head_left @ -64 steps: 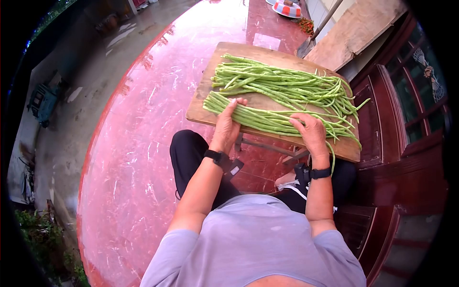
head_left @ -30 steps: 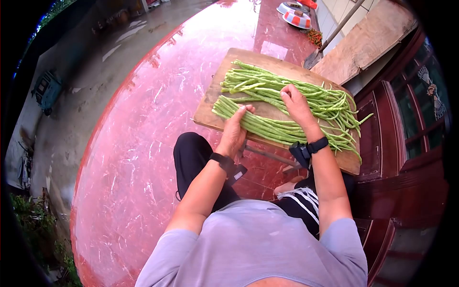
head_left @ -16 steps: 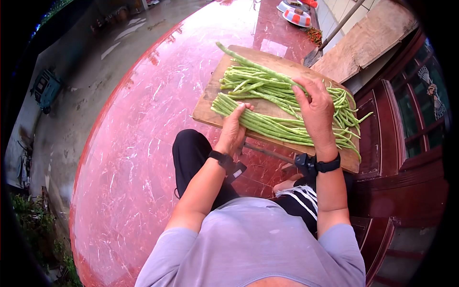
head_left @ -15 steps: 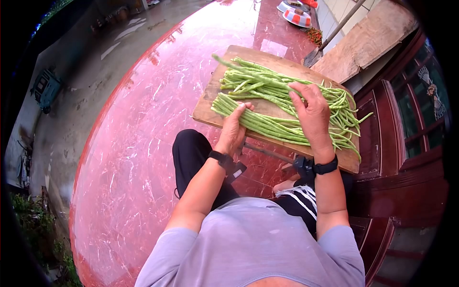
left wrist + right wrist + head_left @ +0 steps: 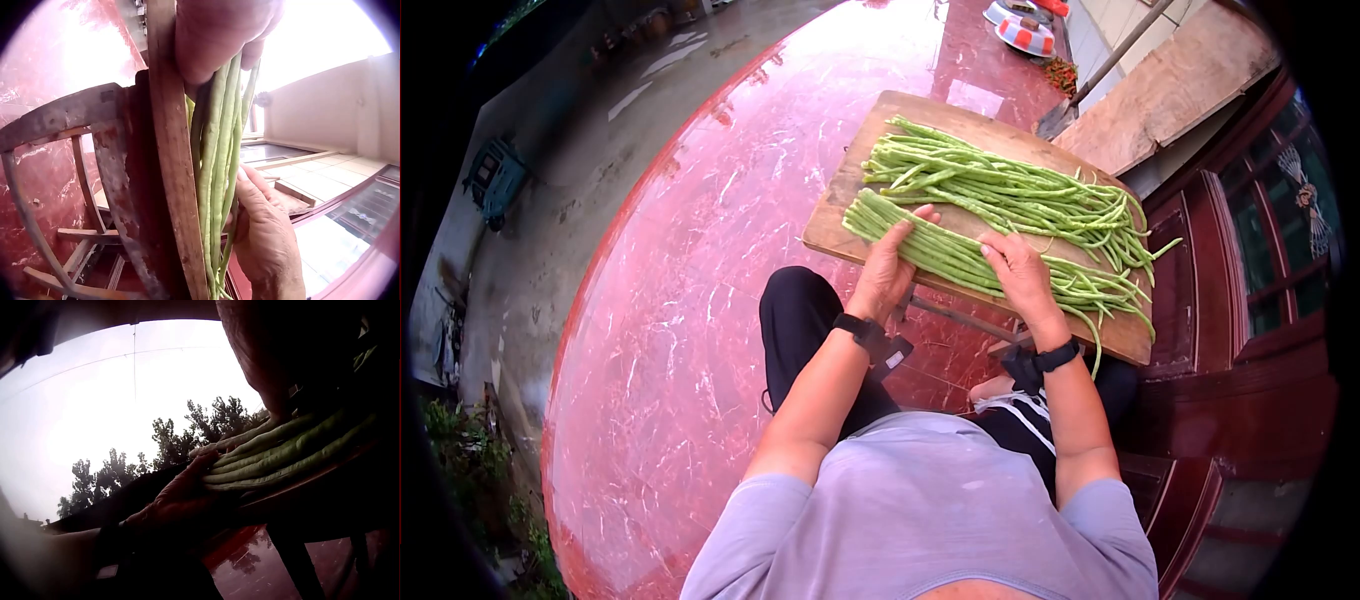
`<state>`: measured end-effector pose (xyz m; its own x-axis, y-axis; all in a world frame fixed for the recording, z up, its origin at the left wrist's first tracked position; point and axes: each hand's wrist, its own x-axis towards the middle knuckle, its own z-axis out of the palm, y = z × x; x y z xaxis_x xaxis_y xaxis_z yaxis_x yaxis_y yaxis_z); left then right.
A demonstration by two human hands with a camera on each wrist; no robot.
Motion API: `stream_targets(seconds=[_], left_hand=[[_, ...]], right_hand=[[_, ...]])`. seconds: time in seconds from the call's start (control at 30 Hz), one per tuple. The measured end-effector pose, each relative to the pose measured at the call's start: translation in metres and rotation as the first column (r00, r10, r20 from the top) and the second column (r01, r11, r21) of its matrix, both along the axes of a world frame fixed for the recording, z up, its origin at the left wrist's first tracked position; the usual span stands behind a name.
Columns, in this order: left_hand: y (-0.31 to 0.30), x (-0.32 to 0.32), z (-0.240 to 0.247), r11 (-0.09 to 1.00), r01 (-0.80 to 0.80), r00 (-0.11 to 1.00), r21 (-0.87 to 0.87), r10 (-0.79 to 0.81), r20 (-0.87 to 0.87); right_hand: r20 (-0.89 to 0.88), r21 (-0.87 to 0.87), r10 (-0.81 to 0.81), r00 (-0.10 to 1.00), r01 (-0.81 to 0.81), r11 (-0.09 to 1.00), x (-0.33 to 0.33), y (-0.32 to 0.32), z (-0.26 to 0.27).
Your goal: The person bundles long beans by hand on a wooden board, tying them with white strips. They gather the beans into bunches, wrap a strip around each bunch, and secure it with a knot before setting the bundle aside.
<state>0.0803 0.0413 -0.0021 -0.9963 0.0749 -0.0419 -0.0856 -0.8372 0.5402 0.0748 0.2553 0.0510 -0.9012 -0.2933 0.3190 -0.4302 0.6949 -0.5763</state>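
On a wooden board (image 5: 830, 226) lie two lots of long green beans, side by side. My left hand (image 5: 886, 266) grips the nearer bundle of long beans (image 5: 950, 256) close to its left, evened-out end, thumb on top. Farther right along that bundle, my right hand (image 5: 1022, 280) pinches long beans between thumb and fingers. The left wrist view shows the right hand (image 5: 265, 234) at the beans (image 5: 219, 156), its thumb against them. The looser pile of long beans (image 5: 1010, 185) lies behind, untouched. One bean end hangs over the board's near edge beside the right wrist.
The board rests on a wooden frame (image 5: 81, 178) right in front of my knees. A dark red door (image 5: 1200, 260) stands close on the right, with a leaning plank (image 5: 1165, 85) behind the board. Lidded basins (image 5: 1025, 35) sit on the shiny red floor (image 5: 700, 300).
My right hand reached to the far pile, lifted a long bean over it, then came down to the nearer bundle. The left hand has kept its grip on that bundle.
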Motion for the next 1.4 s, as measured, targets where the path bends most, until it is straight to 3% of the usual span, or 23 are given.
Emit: stream_targets(seconds=[0.37,0.53,0.63,0.73,0.83,0.93,1.0,1.13,1.27,1.4], left_hand=[[-0.002,0.002,0.001,0.996,0.059,0.998,0.073,-0.056,-0.037],[-0.001,0.000,-0.005,0.994,0.010,0.999,0.106,-0.014,0.035],[0.005,-0.004,-0.006,0.990,-0.082,0.995,0.116,0.074,0.072],[0.009,-0.006,-0.005,0.979,-0.158,0.985,0.130,0.147,0.086],[0.010,-0.009,-0.007,0.974,-0.179,0.982,0.142,0.168,0.088],[0.007,-0.016,-0.011,0.965,-0.146,0.985,0.216,0.122,0.123],[0.004,-0.020,-0.007,0.949,-0.113,0.983,0.294,0.063,0.175],[0.010,-0.010,0.011,0.942,-0.199,0.955,0.269,0.125,0.269],[0.013,-0.008,0.017,0.939,-0.238,0.954,0.249,0.178,0.240],[0.027,-0.003,0.020,0.942,-0.303,0.943,0.145,0.274,0.190]], right_hand=[[0.084,0.101,0.028,0.996,-0.036,0.994,-0.007,0.001,0.008],[0.019,0.157,0.035,0.999,-0.038,0.987,-0.004,-0.002,0.011],[0.106,0.211,0.023,0.994,-0.045,0.976,-0.002,-0.004,0.018],[-0.149,0.390,0.019,0.989,0.041,0.920,0.005,-0.009,0.027],[-0.259,0.283,0.107,0.960,-0.031,0.959,0.016,-0.029,0.035],[-0.276,0.306,0.205,0.939,-0.116,0.945,0.025,-0.046,0.016],[-0.262,0.321,0.166,0.951,-0.076,0.944,0.023,-0.053,0.000],[-0.323,0.225,0.085,0.943,-0.011,0.974,0.021,-0.060,-0.012],[-0.399,0.190,0.037,0.916,0.043,0.981,0.008,-0.059,-0.025],[-0.342,0.190,0.007,0.940,0.062,0.980,0.014,-0.059,-0.015]])
